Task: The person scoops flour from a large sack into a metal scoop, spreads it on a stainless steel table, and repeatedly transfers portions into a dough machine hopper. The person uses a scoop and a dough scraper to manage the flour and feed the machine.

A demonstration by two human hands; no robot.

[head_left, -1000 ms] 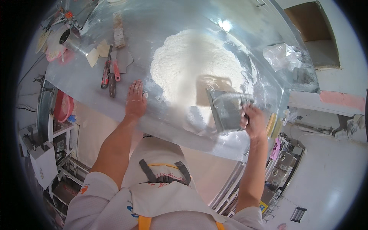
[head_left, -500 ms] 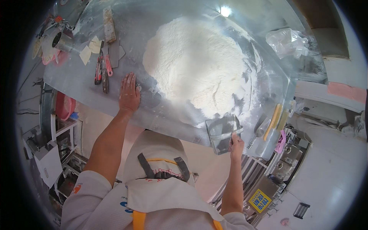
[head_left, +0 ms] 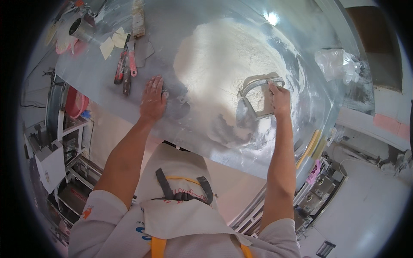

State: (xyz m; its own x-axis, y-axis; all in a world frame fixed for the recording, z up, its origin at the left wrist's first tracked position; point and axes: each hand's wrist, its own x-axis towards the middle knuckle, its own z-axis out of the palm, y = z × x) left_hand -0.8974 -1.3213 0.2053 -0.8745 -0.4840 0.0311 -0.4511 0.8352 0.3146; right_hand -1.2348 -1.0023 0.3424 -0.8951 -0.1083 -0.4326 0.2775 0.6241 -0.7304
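2 bare hands, 1 flat grey tool, 1 spread of white powder.
On my remote feed I log: left hand, left of centre, open, palm down on the metal table, fingers extended; right hand, right of centre, closed round the arched handle of the flat grey tool, which sits over the right part of the white powder. The powder fills the upper centre of the frame. Upper left, near the left hand, I count 3 handled tools: 1 red-and-black, 1 wooden-handled knife, 1 red-handled scraper. Above them I list 1 metal cup and 2 pale cards. Upper right: 1 clear plastic bag. Right of frame: 1 yellow strip at the table edge.
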